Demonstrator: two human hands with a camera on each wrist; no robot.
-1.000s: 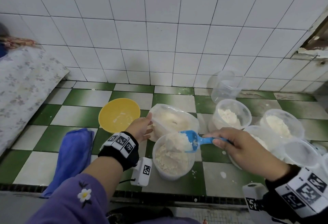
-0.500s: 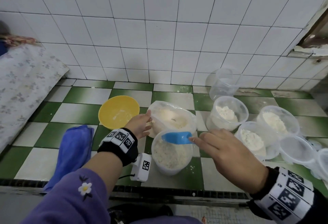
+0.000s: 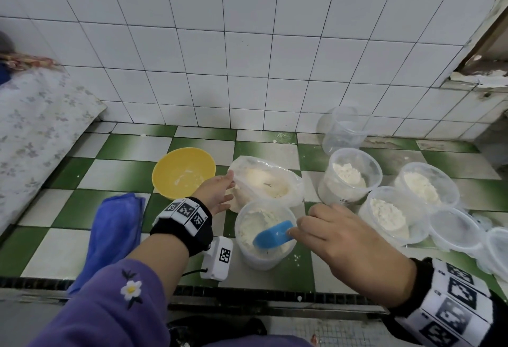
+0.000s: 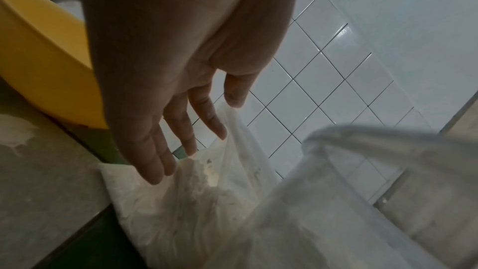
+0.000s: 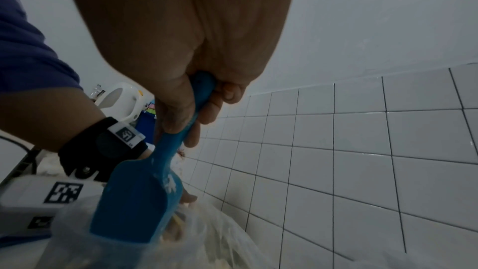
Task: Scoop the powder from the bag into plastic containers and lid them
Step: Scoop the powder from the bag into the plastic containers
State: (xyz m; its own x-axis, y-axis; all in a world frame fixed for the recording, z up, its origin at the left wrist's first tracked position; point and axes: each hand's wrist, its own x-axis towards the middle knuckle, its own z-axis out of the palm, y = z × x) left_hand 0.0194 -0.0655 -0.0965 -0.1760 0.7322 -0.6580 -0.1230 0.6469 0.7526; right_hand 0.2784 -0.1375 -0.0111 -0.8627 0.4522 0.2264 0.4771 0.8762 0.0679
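Note:
A clear bag of white powder [image 3: 265,181] [image 4: 207,201] lies open on the checkered floor. My left hand [image 3: 217,192] [image 4: 181,130] rests straight fingers on the bag's left rim. In front of it stands a clear plastic container [image 3: 265,234] partly filled with powder. My right hand [image 3: 338,236] [image 5: 191,109] grips the handle of a blue scoop [image 3: 273,234] [image 5: 137,201], turned bowl-down over that container. Three more containers with powder [image 3: 349,176] [image 3: 390,214] [image 3: 423,187] stand to the right, unlidded.
A yellow bowl [image 3: 182,172] sits left of the bag and a blue cloth [image 3: 115,234] lies nearer left. Empty clear containers [image 3: 342,129] [image 3: 456,231] stand at the back and far right. A white tiled wall [image 3: 247,58] runs behind; a floral mattress [image 3: 35,132] lies left.
The scoop was heaped with powder above the front container a second ago. My right hand has since turned it over, emptying it into that container. The left hand stayed on the bag.

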